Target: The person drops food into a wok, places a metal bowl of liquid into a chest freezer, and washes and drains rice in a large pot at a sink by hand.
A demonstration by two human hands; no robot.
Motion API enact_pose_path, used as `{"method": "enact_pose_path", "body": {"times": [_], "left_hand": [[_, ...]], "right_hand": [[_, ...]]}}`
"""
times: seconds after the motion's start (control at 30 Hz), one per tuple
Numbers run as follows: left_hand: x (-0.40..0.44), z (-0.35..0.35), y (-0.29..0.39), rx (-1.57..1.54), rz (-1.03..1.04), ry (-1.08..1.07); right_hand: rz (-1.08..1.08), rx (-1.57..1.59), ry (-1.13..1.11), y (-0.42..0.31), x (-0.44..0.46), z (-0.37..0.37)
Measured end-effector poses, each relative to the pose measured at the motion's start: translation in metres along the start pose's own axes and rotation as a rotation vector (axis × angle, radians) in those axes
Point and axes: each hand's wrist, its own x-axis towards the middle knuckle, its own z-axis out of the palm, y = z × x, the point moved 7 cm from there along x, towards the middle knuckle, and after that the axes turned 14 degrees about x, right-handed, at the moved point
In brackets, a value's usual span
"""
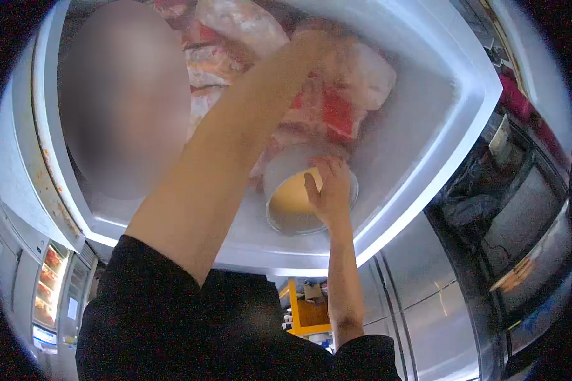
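Inside a white chest freezer, my right hand (330, 193) grips the right side of a round container (270, 213) with pale yellow contents. The thumb shows over its opening, and the other fingers lie toward its far rim. My left arm stretches across the freezer, and my left hand (321, 44) reaches the frosty bags at the back. Its fingers blur into the haze there, so I cannot make out whether it holds anything. A whitish bag (375, 76) lies beside it, with a red-marked package (340, 114) just below.
The freezer's white rim (419, 203) curves around the front and right. More frosted packages (216, 66) are piled left of my arm. A blurred oval covers the left part. Outside stand steel panels (442, 324), a yellow shelf (311, 314) and a lit display cabinet (51, 289).
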Motion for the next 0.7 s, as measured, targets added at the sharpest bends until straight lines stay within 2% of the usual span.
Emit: {"method": "enact_pose_path", "body": {"times": [0.27, 0.4, 0.47, 0.57, 0.67, 0.7], "left_hand": [[-0.050, -0.006, -0.015, 0.143, 0.031, -0.149], [-0.089, 0.007, -0.029, 0.357, 0.072, -0.378], [-0.105, -0.019, -0.020, 0.368, 0.052, -0.440], [-0.114, -0.021, -0.027, 0.539, 0.061, -0.241], [-0.102, -0.021, -0.033, 0.392, -0.040, -0.433], [-0.095, -0.020, -0.037, 0.451, -0.079, -0.278]], "right_hand": [[-0.018, 0.012, 0.053, 0.004, -0.005, 0.003], [0.009, -0.037, -0.009, 0.008, -0.004, 0.007], [0.049, -0.046, -0.043, 0.009, -0.008, 0.010], [-0.004, 0.039, 0.000, 0.004, -0.007, 0.006], [-0.009, 0.050, -0.012, 0.003, -0.005, 0.005], [-0.024, 0.054, 0.003, 0.003, -0.002, 0.004]]}}
